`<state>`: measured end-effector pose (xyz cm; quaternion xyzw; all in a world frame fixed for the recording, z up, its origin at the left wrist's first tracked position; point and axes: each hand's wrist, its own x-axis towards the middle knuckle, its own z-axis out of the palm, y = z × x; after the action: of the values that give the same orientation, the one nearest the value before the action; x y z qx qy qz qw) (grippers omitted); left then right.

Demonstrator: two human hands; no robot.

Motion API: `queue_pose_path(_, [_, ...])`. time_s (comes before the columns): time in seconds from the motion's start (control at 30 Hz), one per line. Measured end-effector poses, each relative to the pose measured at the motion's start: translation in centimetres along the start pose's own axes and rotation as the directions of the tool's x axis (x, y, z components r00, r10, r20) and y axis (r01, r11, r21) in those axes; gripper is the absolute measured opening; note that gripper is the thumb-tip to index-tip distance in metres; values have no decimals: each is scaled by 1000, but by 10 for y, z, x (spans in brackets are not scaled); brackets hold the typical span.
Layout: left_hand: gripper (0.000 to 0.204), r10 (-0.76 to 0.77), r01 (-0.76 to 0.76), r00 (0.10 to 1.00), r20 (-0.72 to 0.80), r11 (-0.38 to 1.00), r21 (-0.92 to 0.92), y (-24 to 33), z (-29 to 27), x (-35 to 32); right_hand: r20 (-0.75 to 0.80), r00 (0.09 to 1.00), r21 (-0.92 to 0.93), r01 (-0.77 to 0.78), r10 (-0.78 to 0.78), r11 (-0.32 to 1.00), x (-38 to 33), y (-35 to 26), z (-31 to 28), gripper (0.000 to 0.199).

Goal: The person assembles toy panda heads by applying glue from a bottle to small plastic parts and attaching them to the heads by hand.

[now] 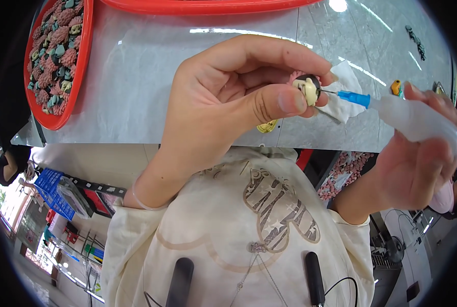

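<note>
Between the thumb and fingers of my left hand (pixel 203 97) is a small figurine head (pixel 308 89), cream-faced with dark and pink parts. My right hand (pixel 418 158) grips a translucent white squeeze bottle (pixel 418 120) fitted with a blue needle tip (pixel 354 98). The thin metal needle points left and meets the dark edge of the figurine head, or comes very close to it. Both hands are raised over the front edge of the grey table (pixel 136 97). Under the needle lies a crumpled white tissue (pixel 347 82).
A red tray (pixel 88 56) of pink, teal and cream pieces stands at the left. Another red tray's rim (pixel 203 7) crosses the far edge. A gold object (pixel 267 126) lies near the table's front edge. Small dark pieces (pixel 416 43) sit far right, an orange-capped item (pixel 395 87) nearer.
</note>
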<state>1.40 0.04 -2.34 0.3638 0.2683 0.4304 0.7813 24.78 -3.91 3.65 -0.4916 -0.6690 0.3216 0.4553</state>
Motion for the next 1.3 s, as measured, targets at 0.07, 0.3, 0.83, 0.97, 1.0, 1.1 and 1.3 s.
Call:
queue_pose_path(0.07, [39, -11, 11, 1000, 7, 1000, -9, 1, -1, 0, 41, 991, -139, 130, -125, 982, -5, -2, -10, 37])
queue_pose_path(0.3, [38, -19, 19, 1000, 25, 1000, -17, 0, -2, -1, -67, 944, -77, 317, -323, 945, -1, -8, 21, 37])
queue_pose_path(0.83, [36, -66, 66, 998, -2, 998, 6, 5, 2, -1, -455, 862, 84, -209, 224, 974, 12, 32, 31, 35])
queue_pose_path(0.97, [27, -12, 11, 1000, -19, 999, -51, 3, 4, -3, -303, 946, -367, -229, 117, 902, 10, 41, 38, 31])
queue_pose_path(1.0, [26, -34, 32, 998, -52, 998, -46, 3, 3, -3, -306, 946, -385, -222, 103, 896, 11, 41, 37, 31])
queue_pose_path(1.1, [27, -32, 30, 999, -41, 999, -39, 5, 2, -1, -200, 966, -274, -214, 162, 938, 16, 38, 27, 31])
queue_pose_path(1.3, [28, -28, 29, 1000, 8, 999, -23, 6, 4, 0, -348, 938, -529, -192, -5, 827, 45, 65, -55, 25])
